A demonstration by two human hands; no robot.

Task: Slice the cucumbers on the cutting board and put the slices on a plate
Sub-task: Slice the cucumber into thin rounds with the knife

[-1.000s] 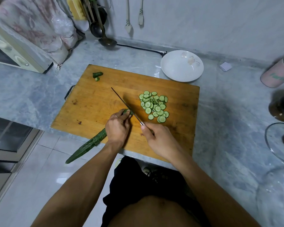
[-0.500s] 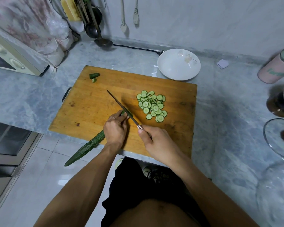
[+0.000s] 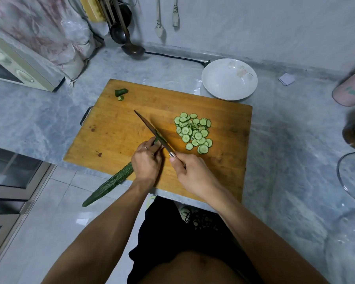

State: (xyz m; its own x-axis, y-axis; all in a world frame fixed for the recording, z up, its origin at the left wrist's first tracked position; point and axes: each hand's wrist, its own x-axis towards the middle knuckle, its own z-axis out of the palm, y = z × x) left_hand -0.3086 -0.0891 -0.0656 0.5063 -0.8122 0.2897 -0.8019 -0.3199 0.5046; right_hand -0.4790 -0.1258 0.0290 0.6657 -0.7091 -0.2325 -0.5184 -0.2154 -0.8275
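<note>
We see the cucumber [image 3: 111, 182] lying across the cutting board's [image 3: 119, 128] near-left edge, its tail overhanging. The left hand [image 3: 147, 161] curls over it; the right hand [image 3: 190, 173] grips the knife [image 3: 152, 131] at its cut end. Slices [image 3: 194, 133] pile right of the blade; the plate [image 3: 229, 79] sits beyond the board.

Both forearms come up from the bottom of the frame bare, no sleeves anywhere along them. The left hand [image 3: 147, 162] carries a thin, pale band ring [image 3: 144, 148] on one finger; the right hand [image 3: 193, 173] wears nothing at all. At the bottom centre the torso is bare too, and above it sit black shorts [image 3: 172, 232]. A light-coloured shoe [image 3: 183, 212] peeks out beyond the shorts.
</note>
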